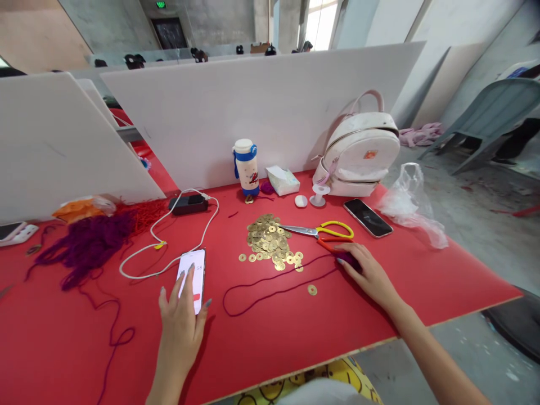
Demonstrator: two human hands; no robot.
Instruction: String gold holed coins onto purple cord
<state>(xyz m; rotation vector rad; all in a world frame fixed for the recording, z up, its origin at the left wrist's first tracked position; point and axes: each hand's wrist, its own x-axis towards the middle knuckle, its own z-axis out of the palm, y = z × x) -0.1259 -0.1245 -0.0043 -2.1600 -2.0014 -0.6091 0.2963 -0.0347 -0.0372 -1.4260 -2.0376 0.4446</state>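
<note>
Pale cloth (316, 392) at the bottom edge; two bare hands well apart on a red table (253, 349)

Both forearms reach up from the lower part of the view, the left one steep, the right one on a long slant from the lower right; the left hand (181, 312) is palm down and wide open, fingers fanned, thumb out to its right; it grips nothing, its fingertips over the lit screen of a phone (197, 281); the right hand (369, 273) lies back upward, wrist low, fingers pointing left and gently bent, thumb nearer the camera; a purple yarn bundle (349, 259) shows between fingers and thumb, partly covered, and I cannot tell whether it is pinched or merely covered; purple thread (224, 298) runs leftward from there in a long loop; scissors (310, 230) lie with their red handle at the right fingertips; a heap of brass-coloured coins (269, 239) sits beyond the thread, between the two hands; one single coin (309, 291) lies nearer the camera.
</note>
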